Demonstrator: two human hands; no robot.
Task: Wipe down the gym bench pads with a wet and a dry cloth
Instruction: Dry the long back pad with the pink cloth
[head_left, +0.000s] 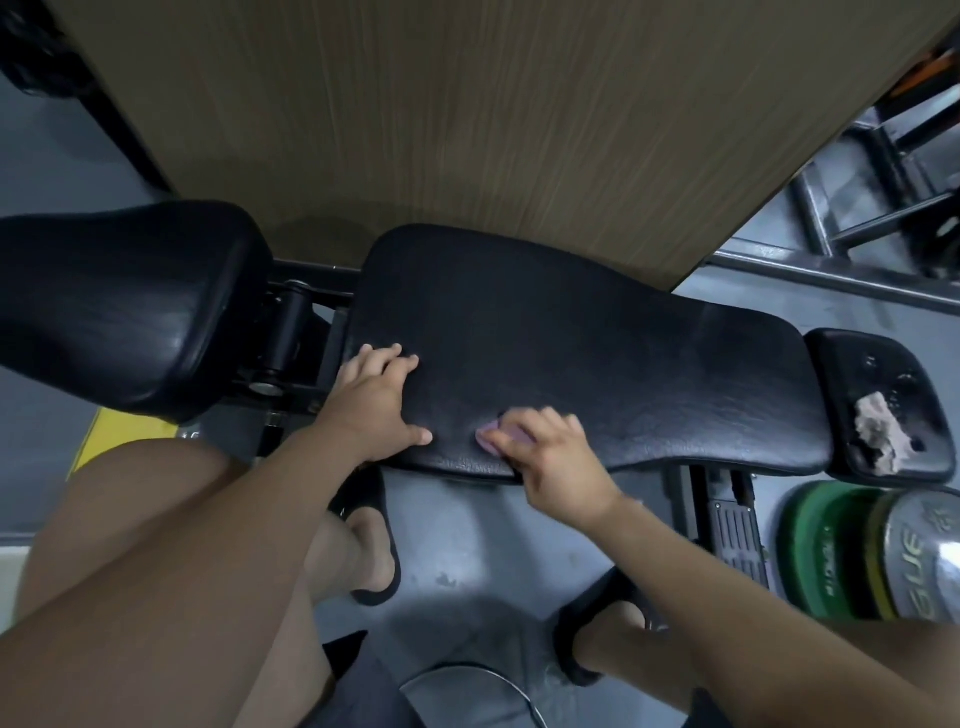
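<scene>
Showing two hands (374, 400) (550, 462), three pads (571, 353) (119, 306) (878, 384) — seemingly two cloths (491, 434) (878, 436).

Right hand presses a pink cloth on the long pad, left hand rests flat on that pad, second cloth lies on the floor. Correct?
No: the head view shows the second cloth lying on the small end pad, not the floor. Right hand, pink cloth, left hand and long pad are as stated.

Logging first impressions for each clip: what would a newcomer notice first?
The long black bench pad fills the middle, with the left hand flat on its near left corner and the right hand holding a pink cloth on its near edge. A crumpled grey cloth lies on the small pad at the right.
</scene>
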